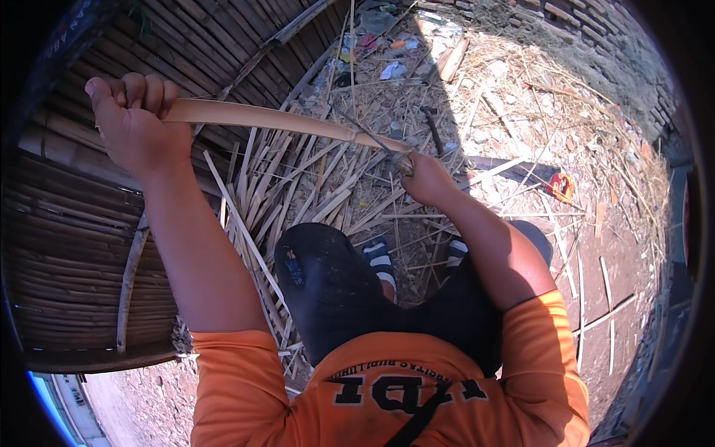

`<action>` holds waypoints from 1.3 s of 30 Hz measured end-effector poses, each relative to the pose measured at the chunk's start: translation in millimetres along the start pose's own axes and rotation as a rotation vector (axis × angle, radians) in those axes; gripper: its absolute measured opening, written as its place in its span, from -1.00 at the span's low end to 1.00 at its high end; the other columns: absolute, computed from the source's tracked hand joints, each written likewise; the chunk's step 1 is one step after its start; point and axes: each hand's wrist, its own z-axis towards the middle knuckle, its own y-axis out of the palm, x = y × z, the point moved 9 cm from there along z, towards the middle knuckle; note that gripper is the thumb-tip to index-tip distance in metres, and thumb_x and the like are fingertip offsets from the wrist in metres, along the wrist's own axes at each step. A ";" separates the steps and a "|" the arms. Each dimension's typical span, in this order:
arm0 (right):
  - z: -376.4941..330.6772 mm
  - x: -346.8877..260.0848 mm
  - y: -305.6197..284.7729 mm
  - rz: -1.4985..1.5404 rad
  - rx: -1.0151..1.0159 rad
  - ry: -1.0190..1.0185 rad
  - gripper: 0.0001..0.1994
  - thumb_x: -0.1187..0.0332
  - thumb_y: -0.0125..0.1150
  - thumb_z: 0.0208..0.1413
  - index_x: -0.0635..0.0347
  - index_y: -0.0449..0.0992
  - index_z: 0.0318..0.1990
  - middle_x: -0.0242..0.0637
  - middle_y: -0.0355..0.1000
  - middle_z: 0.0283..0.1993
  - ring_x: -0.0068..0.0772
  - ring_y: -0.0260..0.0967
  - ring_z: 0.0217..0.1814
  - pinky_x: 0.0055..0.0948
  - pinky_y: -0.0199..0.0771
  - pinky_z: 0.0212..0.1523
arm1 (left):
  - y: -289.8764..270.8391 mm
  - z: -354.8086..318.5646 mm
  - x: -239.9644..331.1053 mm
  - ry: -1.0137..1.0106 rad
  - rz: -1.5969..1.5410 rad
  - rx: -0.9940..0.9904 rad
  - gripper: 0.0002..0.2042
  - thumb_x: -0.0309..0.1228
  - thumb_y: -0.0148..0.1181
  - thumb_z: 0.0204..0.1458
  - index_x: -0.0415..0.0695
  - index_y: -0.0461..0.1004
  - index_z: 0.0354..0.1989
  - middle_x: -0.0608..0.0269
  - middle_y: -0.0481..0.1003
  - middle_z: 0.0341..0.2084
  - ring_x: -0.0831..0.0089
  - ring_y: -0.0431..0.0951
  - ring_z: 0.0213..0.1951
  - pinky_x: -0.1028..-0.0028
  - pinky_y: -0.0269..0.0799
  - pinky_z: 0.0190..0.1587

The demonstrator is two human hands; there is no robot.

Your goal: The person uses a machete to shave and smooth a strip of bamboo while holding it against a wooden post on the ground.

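A long, pale bamboo strip (261,118) stretches across the upper middle of the view. My left hand (138,123), raised at the left, is closed around one end of it. The strip's other end reaches my right hand (430,181), which grips a knife (404,165) by what looks like a rounded wooden handle. From that fist a thin dark blade points up and to the left, lying against the strip near its right end. My right fingers are partly hidden.
A bamboo slat wall (82,246) stands close on my left. Many split bamboo strips (261,186) lie below the held one, beside my knees. Shavings and litter (514,112) cover the ground ahead, up to a brick wall (596,33). A red-and-yellow wrapper (560,186) lies to the right.
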 end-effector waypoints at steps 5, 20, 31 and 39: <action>-19.2 -42.7 -33.4 -0.132 -0.004 -0.028 -0.71 0.40 0.22 0.03 0.28 0.41 -0.10 0.10 0.55 -0.20 0.13 0.54 -0.10 0.03 0.54 -0.08 | -69.3 -1.9 77.4 0.133 -0.108 -0.101 -0.62 -0.12 -0.14 0.39 0.05 0.12 -0.52 0.46 0.03 -0.69 0.61 -0.08 -0.67 0.54 -0.11 -0.56; -39.2 -68.3 -63.6 -0.399 0.295 -0.447 -0.76 0.41 0.27 -0.05 0.11 0.41 -0.19 -0.16 0.50 -0.42 -0.03 0.54 -0.36 -0.08 0.50 -0.33 | -393.6 -203.2 110.6 -0.504 0.580 0.392 -0.73 -0.29 0.22 0.24 -0.13 0.43 0.02 0.26 0.52 -0.05 0.41 0.56 -0.03 0.32 0.56 0.02; -60.3 -92.3 -52.0 -0.612 0.362 -0.643 -0.85 0.34 0.15 0.06 0.04 0.44 -0.20 -0.36 0.45 -0.46 -0.28 0.52 -0.41 -0.26 0.44 -0.31 | -264.2 -336.2 10.1 -1.027 1.156 -0.458 -0.68 -0.27 0.02 0.31 -0.28 0.49 0.00 0.18 0.55 -0.44 0.49 0.51 -0.49 0.43 0.40 -0.40; -60.8 -83.2 -44.8 -0.621 0.402 -0.630 -0.78 0.35 0.13 0.06 0.06 0.45 -0.12 -0.35 0.45 -0.44 -0.28 0.52 -0.39 -0.30 0.44 -0.24 | -263.2 -418.0 -7.9 -1.434 0.720 -0.209 -0.58 -0.06 -0.05 0.35 -0.25 0.39 0.00 0.17 0.55 -0.41 0.40 0.60 -0.44 0.42 0.49 -0.36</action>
